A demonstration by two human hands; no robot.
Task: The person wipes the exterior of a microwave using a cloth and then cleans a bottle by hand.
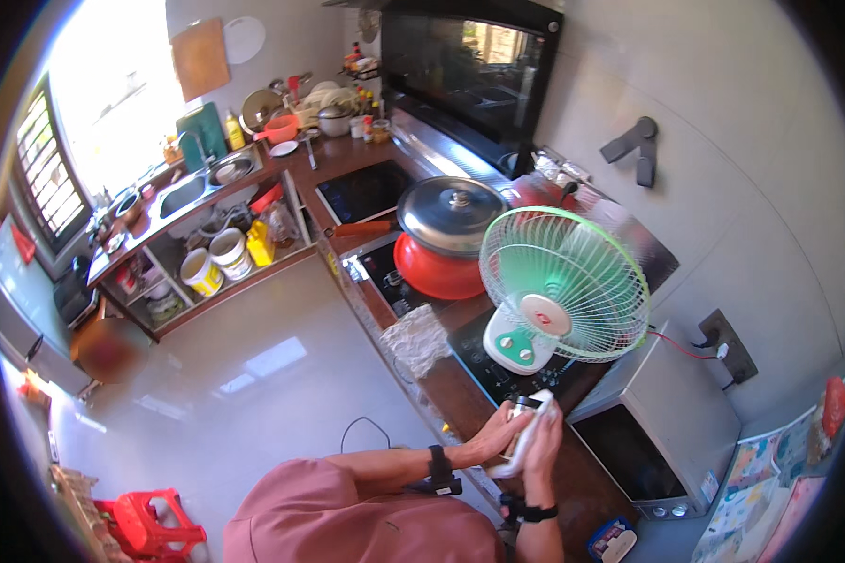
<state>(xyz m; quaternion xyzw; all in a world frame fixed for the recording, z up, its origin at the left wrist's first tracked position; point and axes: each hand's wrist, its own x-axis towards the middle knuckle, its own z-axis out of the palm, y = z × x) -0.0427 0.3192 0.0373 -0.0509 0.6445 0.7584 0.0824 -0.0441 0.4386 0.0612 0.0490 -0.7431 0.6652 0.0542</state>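
Observation:
Both hands are together over the brown countertop, low and right of centre. My left hand grips a small container with a black lid; its body is mostly hidden by the fingers. My right hand presses a white cloth against the container's other side. Just beyond them a table fan with a green-rimmed guard stands on a black cooktop. A crumpled light cloth lies near the counter's edge, left of the fan's base.
A red pan with a steel-and-glass lid sits behind the fan. To the right is a microwave oven. A sink is at the upper left, buckets below it. Red plastic stools stand at the lower left.

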